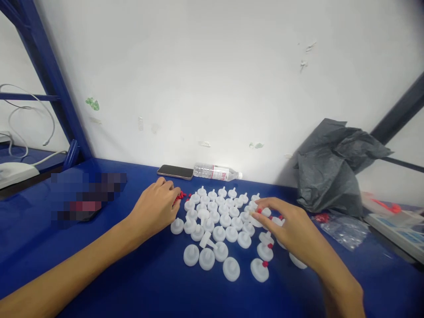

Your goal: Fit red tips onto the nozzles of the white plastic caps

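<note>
Many white round plastic pieces with upright stems stand in a cluster on the blue table. My right hand is over the cluster's right side, its thumb and forefinger closed around a small red cap at a white piece's stem. Several pieces near this hand carry red caps, such as one at the front right. At the cluster's left, my left hand rests with curled fingers against a small pile of red caps; what its fingertips hold is hidden.
Behind the cluster lie a phone and a plastic bottle by the wall. To the right are a grey plastic bag, a clear bag and a pale device. A blue frame post rises at left.
</note>
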